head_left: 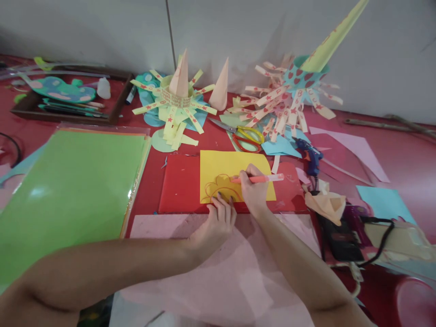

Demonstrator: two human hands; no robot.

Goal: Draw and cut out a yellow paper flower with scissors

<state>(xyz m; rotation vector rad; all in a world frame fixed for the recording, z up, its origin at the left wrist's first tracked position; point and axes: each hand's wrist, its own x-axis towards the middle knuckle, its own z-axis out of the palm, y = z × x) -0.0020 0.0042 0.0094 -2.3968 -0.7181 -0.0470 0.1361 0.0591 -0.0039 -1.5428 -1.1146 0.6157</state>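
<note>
Head view: at centre frame a rectangular yellow paper sheet (225, 164) lies on a red card sheet (179, 186). An orange scalloped outline (218, 178) fills its lower left, several lobes drawn, the shape seemingly unfinished; the upper part is bare. The right hand (254, 190) is closed around an orange marker pen (269, 178), which lies nearly level, tip pointing left onto the sheet, cap end right. The left hand (218, 219), fingers extended and holding nothing, presses the sheet's lower edge.

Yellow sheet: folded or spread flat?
Spread flat. The yellow sheet lies unfolded on the red sheet; left hand presses its lower edge, right hand holds a pen to it.
</note>
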